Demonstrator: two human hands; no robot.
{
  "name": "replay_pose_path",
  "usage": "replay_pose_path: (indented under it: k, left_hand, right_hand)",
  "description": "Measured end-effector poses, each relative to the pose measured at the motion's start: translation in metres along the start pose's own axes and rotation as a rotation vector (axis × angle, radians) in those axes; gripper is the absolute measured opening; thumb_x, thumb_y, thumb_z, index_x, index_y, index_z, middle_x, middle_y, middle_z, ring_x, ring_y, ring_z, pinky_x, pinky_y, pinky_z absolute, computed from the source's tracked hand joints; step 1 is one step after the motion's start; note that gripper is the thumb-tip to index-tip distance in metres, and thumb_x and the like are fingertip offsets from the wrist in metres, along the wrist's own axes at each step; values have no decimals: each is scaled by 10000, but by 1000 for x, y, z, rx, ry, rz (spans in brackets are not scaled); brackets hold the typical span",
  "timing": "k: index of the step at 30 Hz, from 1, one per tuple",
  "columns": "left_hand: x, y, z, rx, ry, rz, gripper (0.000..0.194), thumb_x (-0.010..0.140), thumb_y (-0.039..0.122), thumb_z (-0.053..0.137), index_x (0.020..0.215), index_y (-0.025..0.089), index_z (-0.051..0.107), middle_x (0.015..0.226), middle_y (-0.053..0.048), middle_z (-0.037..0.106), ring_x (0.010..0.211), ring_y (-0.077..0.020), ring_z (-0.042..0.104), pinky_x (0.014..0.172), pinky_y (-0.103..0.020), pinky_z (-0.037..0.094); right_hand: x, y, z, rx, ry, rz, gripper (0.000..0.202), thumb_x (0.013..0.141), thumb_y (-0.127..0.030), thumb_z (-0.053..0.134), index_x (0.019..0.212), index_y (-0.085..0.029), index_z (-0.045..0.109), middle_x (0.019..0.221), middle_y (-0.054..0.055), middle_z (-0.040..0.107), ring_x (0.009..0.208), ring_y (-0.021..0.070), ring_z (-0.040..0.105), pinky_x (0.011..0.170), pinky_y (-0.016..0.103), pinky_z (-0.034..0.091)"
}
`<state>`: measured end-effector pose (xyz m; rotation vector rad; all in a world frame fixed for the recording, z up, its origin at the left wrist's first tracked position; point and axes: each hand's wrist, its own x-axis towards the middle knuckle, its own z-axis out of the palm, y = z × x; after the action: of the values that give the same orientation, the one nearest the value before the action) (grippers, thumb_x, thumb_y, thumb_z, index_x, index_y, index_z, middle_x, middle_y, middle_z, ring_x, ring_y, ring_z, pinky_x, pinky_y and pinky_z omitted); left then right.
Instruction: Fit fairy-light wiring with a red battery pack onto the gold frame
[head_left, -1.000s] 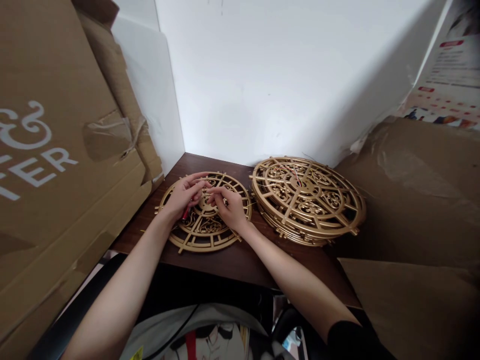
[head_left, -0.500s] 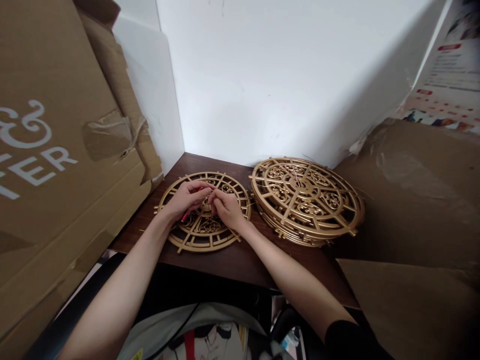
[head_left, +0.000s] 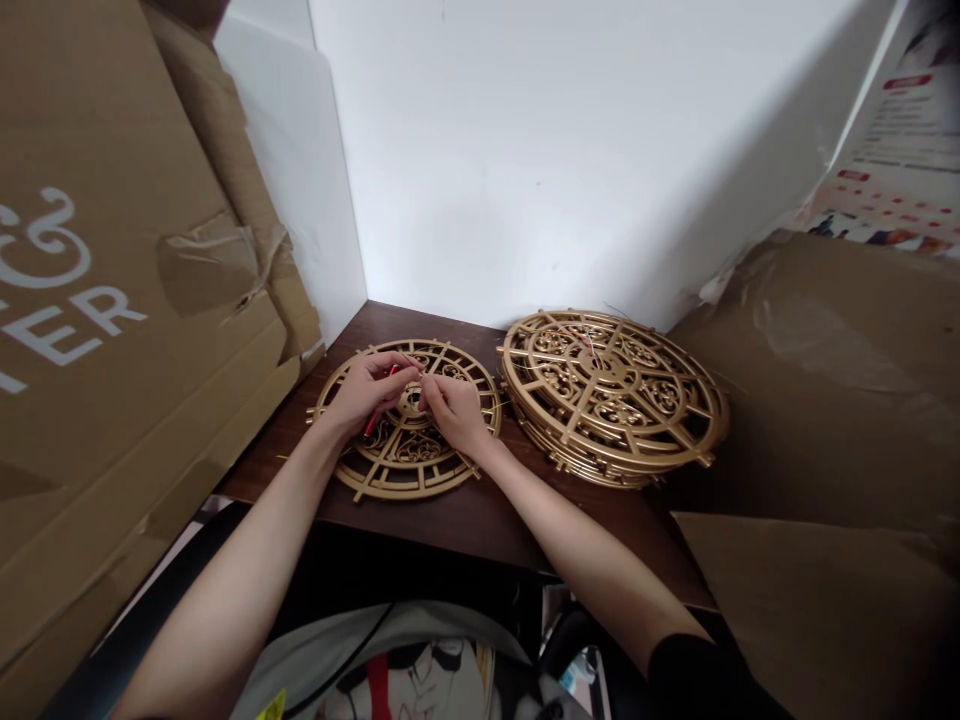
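A round gold openwork panel (head_left: 416, 492), with scrollwork inside its rings, lies flat on the dark wooden table. Over its left half is my left hand (head_left: 371, 390), closed around a slim red object (head_left: 370, 424) whose exact kind I cannot make out; one end pokes out below the palm. My right hand (head_left: 454, 405) is over the panel's centre, thumb and fingers pinched together. Both sets of fingertips meet above the hub. Whatever the right fingers pinch is too small to name.
To the right stands a stack of similar gold panels (head_left: 615, 415), with thin red and white wires (head_left: 592, 350) on top. Cardboard boxes flank the table (head_left: 457, 522) at left (head_left: 90, 400) and right (head_left: 825, 390). A white wall (head_left: 540, 180) rises behind.
The left fingers have straightened slightly, and the red object shows a little differently between them. Both hands stay over the panel's centre. The view has shifted slightly.
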<state>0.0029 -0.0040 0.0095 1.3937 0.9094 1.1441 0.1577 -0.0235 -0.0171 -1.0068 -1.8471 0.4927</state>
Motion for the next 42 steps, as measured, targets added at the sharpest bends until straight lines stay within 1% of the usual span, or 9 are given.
replay_pose_path:
  k: [7, 14, 20, 23, 27, 30, 32, 36, 42]
  left_hand:
    - [1, -4, -3, 44, -42, -10, 247, 713, 325, 719, 848, 121, 681, 412, 77, 402, 334, -38, 305, 351, -174, 190]
    - [1, -2, -2, 31, -22, -22, 233, 688, 325, 731, 790, 126, 664, 408, 79, 412, 332, -37, 301, 335, -171, 194]
    - [1, -2, -1, 31, -16, -15, 220, 696, 327, 722, 758, 134, 636, 419, 87, 394, 334, -32, 298, 332, -162, 199]
    - [1, -3, -1, 37, -14, -12, 228, 700, 334, 721, 764, 136, 628, 438, 83, 408, 341, -29, 305, 337, -158, 200]
    - [1, -2, -2, 50, 4, -21, 231, 709, 337, 715, 755, 135, 612, 463, 74, 430, 357, -27, 318, 347, -154, 206]
    - [0, -1, -2, 44, 13, -26, 223, 714, 329, 712, 766, 137, 612, 459, 80, 415, 361, -28, 317, 350, -154, 211]
    - [0, 0, -2, 47, 8, -28, 216, 720, 328, 708, 766, 137, 618, 455, 80, 408, 363, -28, 315, 352, -152, 209]
    - [0, 0, -2, 61, -14, -47, 218, 728, 338, 702, 765, 136, 628, 439, 82, 393, 359, -29, 298, 350, -152, 199]
    - [2, 0, -3, 76, -4, -75, 241, 718, 360, 714, 771, 139, 633, 434, 82, 395, 353, -31, 299, 347, -150, 204]
  right_hand:
    - [0, 2, 2, -57, -33, 32, 421, 971, -338, 371, 620, -178, 539, 586, -18, 550, 571, 104, 517, 599, 224, 334]
    - [0, 1, 3, -39, -62, 45, 413, 971, -343, 363, 620, -184, 514, 587, -13, 543, 567, 108, 508, 592, 221, 344]
    - [1, -1, 3, -30, -74, 27, 404, 965, -330, 372, 615, -186, 511, 585, -15, 538, 566, 109, 501, 597, 226, 350]
    - [0, -1, 2, -19, -40, -10, 424, 968, -347, 375, 605, -187, 524, 629, -5, 545, 613, 116, 516, 628, 236, 371]
    - [0, 2, 3, -7, 68, -62, 457, 981, -369, 348, 618, -187, 556, 758, 24, 551, 729, 130, 543, 721, 257, 413]
    - [1, 2, 3, -12, 141, -58, 380, 973, -359, 379, 697, -189, 578, 811, 30, 548, 795, 143, 550, 748, 264, 420]
    - [2, 2, 3, -17, 172, -33, 294, 955, -341, 425, 758, -188, 580, 818, 25, 556, 786, 144, 547, 737, 263, 420]
    - [4, 2, 4, 29, 178, 24, 192, 919, -320, 496, 831, -182, 596, 799, 13, 599, 718, 133, 548, 675, 245, 418]
    - [5, 2, 1, 147, 130, 104, 249, 908, -369, 521, 810, -173, 640, 743, 7, 638, 658, 121, 557, 628, 226, 420]
